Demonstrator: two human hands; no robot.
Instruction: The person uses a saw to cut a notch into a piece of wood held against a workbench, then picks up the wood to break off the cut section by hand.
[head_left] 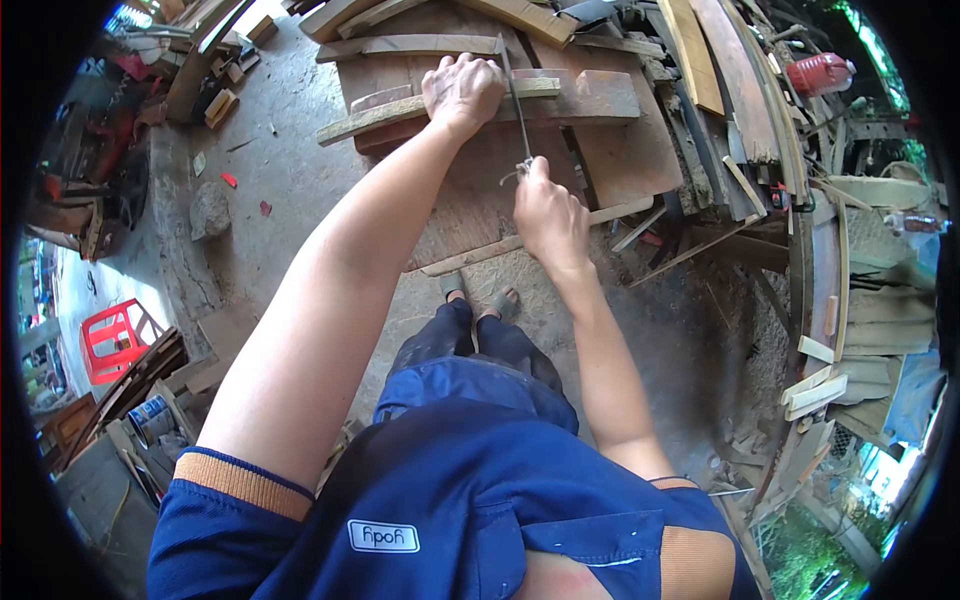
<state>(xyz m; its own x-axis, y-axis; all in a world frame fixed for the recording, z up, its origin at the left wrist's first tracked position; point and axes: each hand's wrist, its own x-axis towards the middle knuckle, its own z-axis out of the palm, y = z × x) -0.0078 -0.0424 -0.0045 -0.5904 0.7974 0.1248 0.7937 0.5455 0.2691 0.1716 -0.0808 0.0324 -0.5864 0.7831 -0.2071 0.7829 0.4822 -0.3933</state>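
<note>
My right hand is closed around the near end of a saw. Its long, thin dark blade points away from me, across a narrow wooden strip; frayed cord shows where the blade meets my fist. My left hand grips the strip just left of the blade, fingers curled over it and partly hidden. Beneath the strip lies a thicker reddish-brown timber block, resting on a broad wooden board. The handle inside my right fist is hidden.
Stacked planks line the right side, with a red plastic bottle beyond. A curved wooden piece lies past my left hand. On the concrete floor at left sits a stone; a red plastic chair stands farther left.
</note>
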